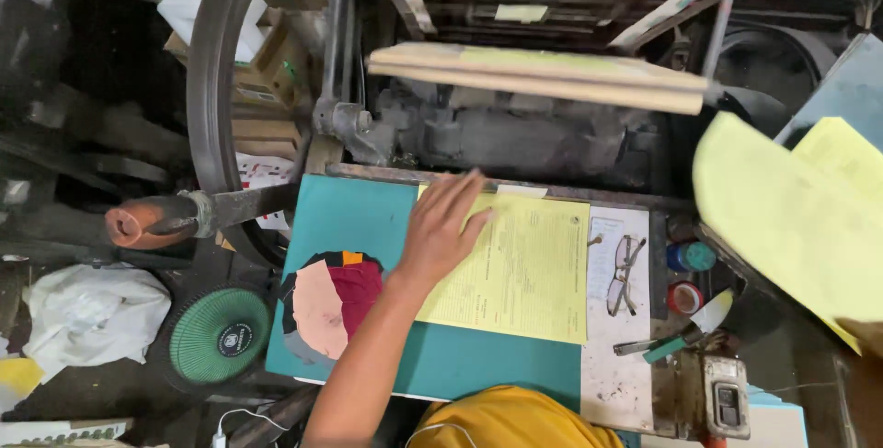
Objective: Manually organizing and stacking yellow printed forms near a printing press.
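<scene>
Yellow sheets (524, 269) under left fingertips (464, 192)

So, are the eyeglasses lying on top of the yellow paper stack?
No, the eyeglasses lie on the white surface to the right of the yellow paper stack, which only the left hand touches.

Left arm runs up from bottom centre of the frame, bare forearm angled up and to the right, wrist roughly straight. Left hand (440, 232) sits just left of frame centre, palm down, flat, fingers extended and slightly spread, tips pointing to the upper right. Right hand (865, 336) barely shows at the lower right edge, blurred; can't tell its finger pose.
</scene>
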